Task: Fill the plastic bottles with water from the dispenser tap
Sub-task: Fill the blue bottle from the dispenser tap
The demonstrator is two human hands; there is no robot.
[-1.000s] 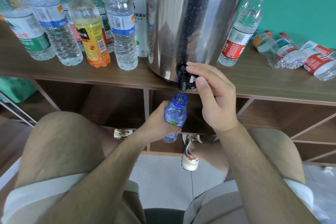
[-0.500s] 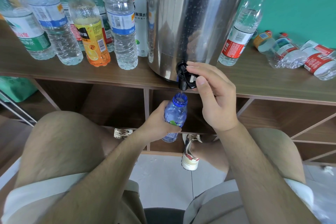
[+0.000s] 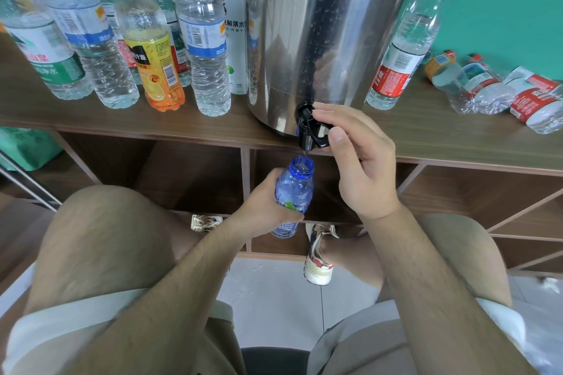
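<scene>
A tall steel dispenser [image 3: 323,33] stands on the wooden shelf top [image 3: 441,137], its black tap [image 3: 309,131] overhanging the front edge. My right hand [image 3: 362,161] pinches the tap lever between thumb and fingers. Directly below the spout, my left hand [image 3: 265,207] grips a small blue plastic bottle [image 3: 294,192] with no cap, its mouth just under the tap. A thin stream of water runs into the bottle's neck.
Several capped bottles [image 3: 201,39] stand left of the dispenser, including an orange-labelled one [image 3: 152,64]. A red-capped bottle [image 3: 408,49] stands to the right, with crumpled bottles [image 3: 487,88] lying beyond. Open shelf compartments [image 3: 182,173] lie below; my knees flank the tiled floor.
</scene>
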